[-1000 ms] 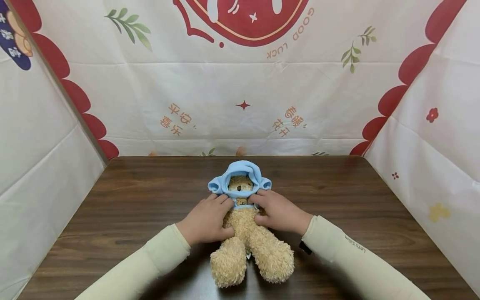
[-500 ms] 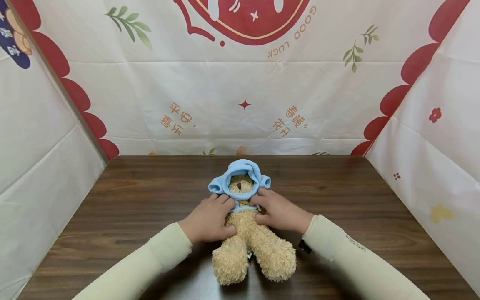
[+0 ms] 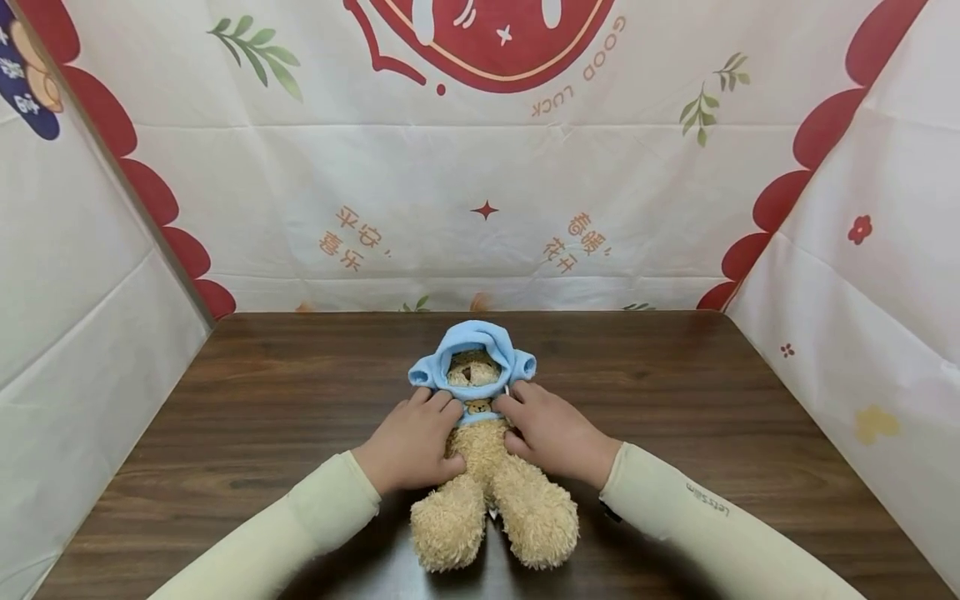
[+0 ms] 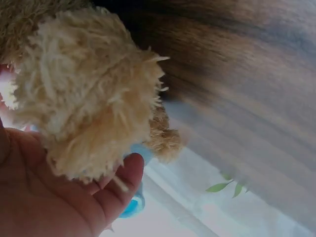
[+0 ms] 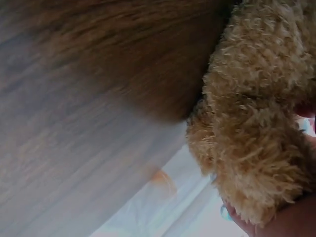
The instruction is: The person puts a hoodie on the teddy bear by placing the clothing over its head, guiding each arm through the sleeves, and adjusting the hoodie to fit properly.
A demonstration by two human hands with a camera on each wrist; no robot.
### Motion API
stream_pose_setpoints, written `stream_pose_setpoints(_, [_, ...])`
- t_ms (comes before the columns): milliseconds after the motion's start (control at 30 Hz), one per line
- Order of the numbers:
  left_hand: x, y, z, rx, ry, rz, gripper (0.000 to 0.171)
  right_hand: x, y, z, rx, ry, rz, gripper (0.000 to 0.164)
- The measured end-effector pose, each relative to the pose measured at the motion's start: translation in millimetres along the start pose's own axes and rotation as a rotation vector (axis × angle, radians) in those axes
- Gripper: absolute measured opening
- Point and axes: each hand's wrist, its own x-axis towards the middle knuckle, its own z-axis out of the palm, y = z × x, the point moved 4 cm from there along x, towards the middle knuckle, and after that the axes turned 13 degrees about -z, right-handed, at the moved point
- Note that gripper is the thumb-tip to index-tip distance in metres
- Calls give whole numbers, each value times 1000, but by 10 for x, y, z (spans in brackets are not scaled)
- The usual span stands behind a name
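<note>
A fluffy tan teddy bear [image 3: 480, 450] lies on its back with its feet toward me. A light blue hoodie [image 3: 474, 332] frames its face, with short sleeves sticking out sideways and a small bear patch [image 3: 478, 407] on the front. My left hand [image 3: 412, 446] holds the hoodie's lower edge on one side, its thumb against the belly. On the other side my right hand [image 3: 558, 433] holds that edge too, thumb low on the body. In both wrist views, shaggy tan fur [image 4: 89, 98] covers much of the fingers.
The bear lies on a dark brown wooden table [image 3: 300, 375]. White printed cloth [image 3: 420, 167] rises behind the table's far edge, and cloth walls [image 3: 862, 275] stand along both sides.
Over the last second, the bear and both hands shift slightly left. The patch on the hoodie shows more fully, and its lower edge sits a little lower on the belly.
</note>
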Motion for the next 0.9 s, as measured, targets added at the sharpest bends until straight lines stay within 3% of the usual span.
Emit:
stream_pose_setpoints(100, [27, -20, 25, -5, -13, -2, 30, 3, 18, 22, 8, 3, 14, 9])
stream_pose_setpoints(233, [25, -27, -2, -47, 9, -9, 33, -41, 64, -13, 120, 10, 51, 21])
stream_pose_setpoints(367, [11, -19, -108, -102, 78, 2, 37, -102, 140, -137, 267, 40, 88, 35])
stream_pose_setpoints(467, [28, -7, -218, -133, 147, 29, 37, -153, 250, -252, 325, 123, 123, 34])
stream_pose_setpoints(533, [56, 10, -292, -166, 188, 52, 36, -210, 363, -308, 366, 201, 196, 27])
stream_pose_setpoints(667, [121, 89, -404, -239, 211, 108, 31, -385, 626, -305, 482, 297, 442, 14])
stream_pose_setpoints(767, [167, 162, -415, -241, 163, 123, 35, -472, 737, -182, 586, 202, 577, 22])
stream_pose_setpoints(900, [203, 207, -340, -206, 55, 82, 56, -439, 695, 17, 720, -14, 556, 35])
